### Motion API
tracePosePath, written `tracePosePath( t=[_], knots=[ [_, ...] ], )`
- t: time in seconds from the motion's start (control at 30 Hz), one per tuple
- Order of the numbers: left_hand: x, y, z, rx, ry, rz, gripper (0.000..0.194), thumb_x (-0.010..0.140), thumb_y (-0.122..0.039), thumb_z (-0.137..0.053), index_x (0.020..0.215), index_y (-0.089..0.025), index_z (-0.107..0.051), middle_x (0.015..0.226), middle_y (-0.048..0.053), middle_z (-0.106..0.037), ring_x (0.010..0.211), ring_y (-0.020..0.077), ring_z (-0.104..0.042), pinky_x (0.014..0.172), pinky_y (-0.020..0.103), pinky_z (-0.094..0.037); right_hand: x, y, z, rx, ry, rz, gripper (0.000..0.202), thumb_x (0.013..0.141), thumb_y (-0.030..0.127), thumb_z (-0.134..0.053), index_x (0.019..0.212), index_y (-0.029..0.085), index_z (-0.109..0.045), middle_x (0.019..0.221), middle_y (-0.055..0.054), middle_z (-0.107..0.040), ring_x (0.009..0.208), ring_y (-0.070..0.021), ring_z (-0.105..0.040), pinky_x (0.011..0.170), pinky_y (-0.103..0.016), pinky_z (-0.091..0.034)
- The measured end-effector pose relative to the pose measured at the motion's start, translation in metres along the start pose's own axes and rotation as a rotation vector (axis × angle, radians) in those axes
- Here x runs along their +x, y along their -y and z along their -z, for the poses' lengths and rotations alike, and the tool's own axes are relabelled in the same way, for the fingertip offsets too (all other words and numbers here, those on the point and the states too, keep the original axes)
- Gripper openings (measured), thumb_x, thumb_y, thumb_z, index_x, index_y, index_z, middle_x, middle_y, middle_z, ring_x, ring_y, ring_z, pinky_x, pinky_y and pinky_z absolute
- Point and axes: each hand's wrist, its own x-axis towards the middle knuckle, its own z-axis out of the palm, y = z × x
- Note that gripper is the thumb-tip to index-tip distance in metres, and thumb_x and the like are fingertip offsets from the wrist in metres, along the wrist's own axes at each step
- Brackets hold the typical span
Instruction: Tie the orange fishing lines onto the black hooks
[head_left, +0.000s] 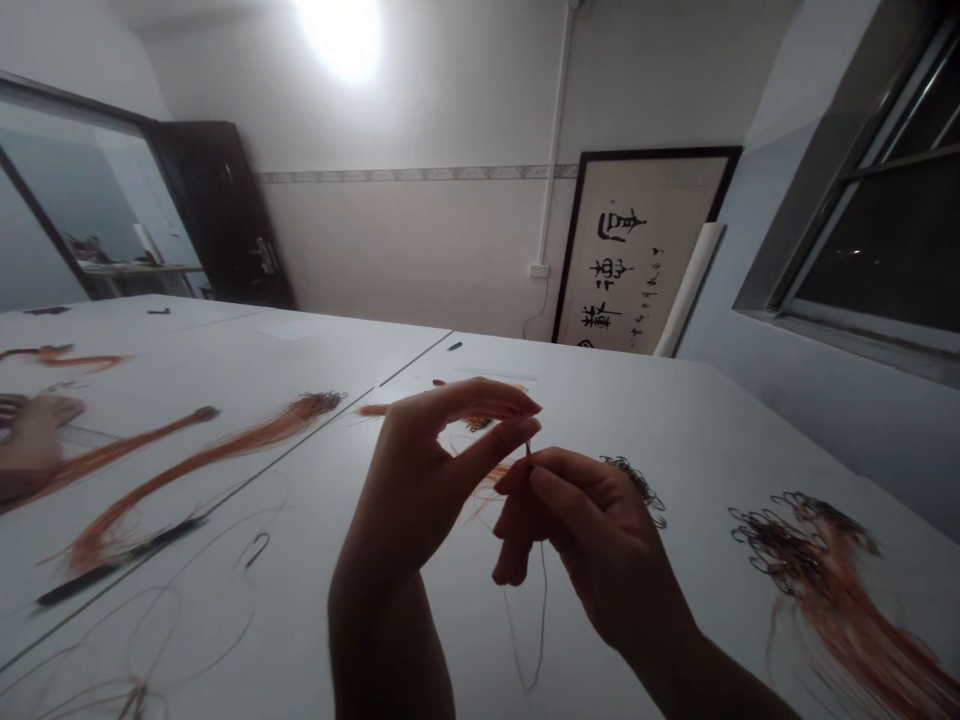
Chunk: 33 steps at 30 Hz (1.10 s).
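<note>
My left hand [427,470] is raised over the table, thumb and index finger pinched on the upper end of a short thin dark piece, too small to name. Just below it, my right hand [592,530] pinches a thin fishing line [541,620], which hangs in a loop under the fingers. A sliver of the dark piece shows between both fingertips. Behind my hands lie loose orange strands [491,480], partly hidden, and a cluster of dark hooks [637,480].
On the right lies a bundle of hooks on orange line [840,590]. At left are another orange bundle [225,450], a single hook [257,550], a dark-handled tool [120,565] and tangled line [172,600]. Another person's hand [34,440] works at the left edge.
</note>
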Motion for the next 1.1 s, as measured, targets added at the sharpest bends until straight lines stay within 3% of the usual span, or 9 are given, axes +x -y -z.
tracePosePath(
  t=[0.63,0.83,1.1],
  knots=[
    [-0.002,-0.003,-0.001,-0.002,-0.022,-0.019,0.011,0.082,-0.026,-0.071,0.093,-0.023,-0.073,0.093,-0.003,-0.075,0.091,0.0099,-0.071,0.085,0.018,-0.06,-0.002,0.004,-0.002,-0.062,-0.042,0.049,0.018,0.094,0.024,-0.056,0.089,0.016,-0.07,0.066,-0.001,-0.066,0.052,-0.012,-0.065,0.054,-0.024,-0.051],
    [-0.003,-0.003,-0.001,0.006,-0.019,-0.068,0.009,0.083,-0.025,-0.071,0.091,-0.027,-0.074,0.093,-0.006,-0.075,0.094,0.009,-0.07,0.086,0.017,-0.058,-0.002,0.005,-0.001,-0.069,-0.044,0.058,0.017,0.094,0.022,-0.055,0.09,0.017,-0.071,0.065,-0.001,-0.065,0.052,-0.012,-0.065,0.055,-0.024,-0.052],
    [0.003,0.004,-0.003,-0.003,0.029,-0.128,0.014,0.084,-0.021,-0.069,0.095,-0.028,-0.075,0.104,-0.005,-0.073,0.103,0.0091,-0.067,0.088,0.017,-0.056,-0.002,0.009,0.0,-0.05,-0.074,0.048,0.018,0.093,0.027,-0.058,0.083,0.016,-0.069,0.061,-0.001,-0.065,0.05,-0.0118,-0.064,0.053,-0.023,-0.051]
  ],
)
